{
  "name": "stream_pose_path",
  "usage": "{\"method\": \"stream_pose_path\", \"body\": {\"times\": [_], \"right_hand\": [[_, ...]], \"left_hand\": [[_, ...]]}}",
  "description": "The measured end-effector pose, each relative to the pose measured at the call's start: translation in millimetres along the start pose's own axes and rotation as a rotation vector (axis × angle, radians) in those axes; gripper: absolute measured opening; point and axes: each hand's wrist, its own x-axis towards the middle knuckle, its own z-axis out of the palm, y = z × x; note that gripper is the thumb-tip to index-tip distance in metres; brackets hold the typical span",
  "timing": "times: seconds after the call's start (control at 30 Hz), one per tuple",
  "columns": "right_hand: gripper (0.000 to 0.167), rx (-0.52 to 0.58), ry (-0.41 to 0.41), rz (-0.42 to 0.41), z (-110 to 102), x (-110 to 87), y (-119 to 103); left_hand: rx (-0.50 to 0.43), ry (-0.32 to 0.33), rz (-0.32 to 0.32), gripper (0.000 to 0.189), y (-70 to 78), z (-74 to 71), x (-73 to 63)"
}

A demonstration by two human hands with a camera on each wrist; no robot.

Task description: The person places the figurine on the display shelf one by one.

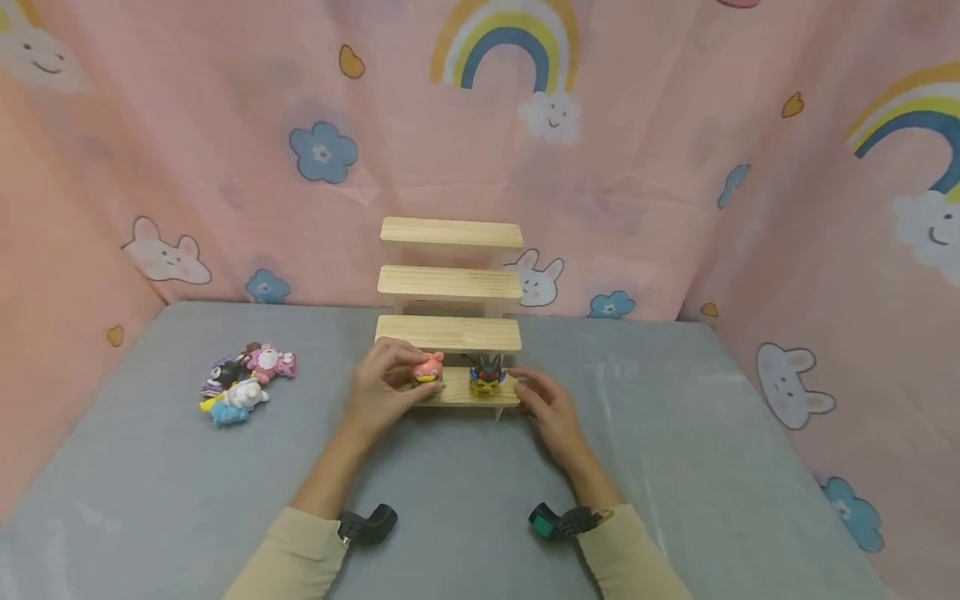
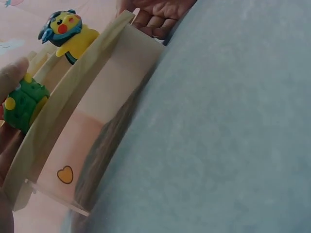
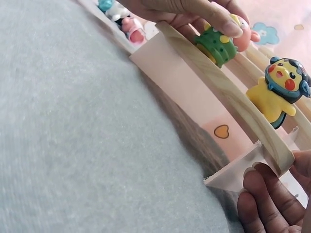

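Observation:
A wooden step display stand (image 1: pixel 447 333) has a yellow figurine (image 1: pixel 487 380) with a dark blue hood upright on its lowest board (image 1: pixel 456 395). My left hand (image 1: pixel 378 398) pinches a small figurine (image 1: pixel 428 368) with a pink head and a green spotted body (image 3: pixel 217 47) between thumb and fingers. That figurine is at the left part of the same board; its base meets or nearly meets the wood. At the board's right end, my right hand (image 1: pixel 553 414) holds the edge, thumb at the wood and fingers (image 3: pixel 265 194) curled below, beside a clear side support (image 3: pixel 238 167).
A cluster of several small figurines (image 1: pixel 243 385) lies on the grey cloth-covered table (image 1: pixel 225 500) to the left. Above the lowest board rise three more boards (image 1: pixel 450 283). Behind them hangs a pink patterned curtain (image 1: pixel 420 167).

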Motion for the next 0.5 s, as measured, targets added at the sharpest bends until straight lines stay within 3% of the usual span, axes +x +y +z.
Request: {"method": "stream_pose_path", "body": {"times": [0.5], "right_hand": [[0.031,-0.004,-0.028,-0.010,-3.7,-1.6,0.9]], "left_hand": [[0.024,0.034,0.086,0.040,-4.3,6.5,-3.2]]}}
